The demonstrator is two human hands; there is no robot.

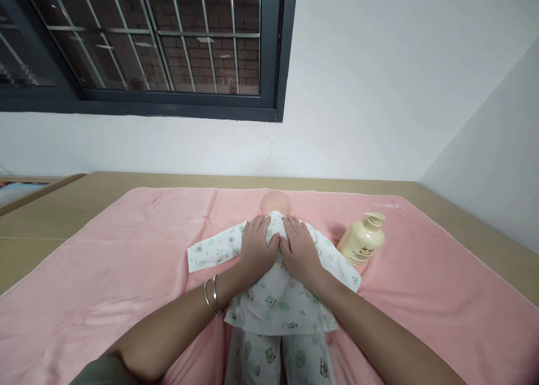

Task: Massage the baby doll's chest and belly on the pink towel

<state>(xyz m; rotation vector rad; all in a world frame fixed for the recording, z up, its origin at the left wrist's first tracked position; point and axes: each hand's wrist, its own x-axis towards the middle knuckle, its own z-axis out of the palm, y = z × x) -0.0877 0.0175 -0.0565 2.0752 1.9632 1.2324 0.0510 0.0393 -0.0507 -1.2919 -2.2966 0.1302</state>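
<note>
A baby doll (275,202) lies face up on a pink towel (126,261), dressed in white printed pyjamas (273,306). My left hand (255,247) lies flat on the doll's chest at the left, fingers stretched toward the collar; two bangles sit on that wrist. My right hand (301,250) lies flat on the chest at the right, its thumb touching the left thumb. Both hands press on the pyjama top just below the doll's head. Neither hand holds anything.
A cream pump bottle (362,242) lies on the towel to the right of the doll's sleeve. The towel covers a tan table (50,205) against a white wall. A barred window (147,42) is above left.
</note>
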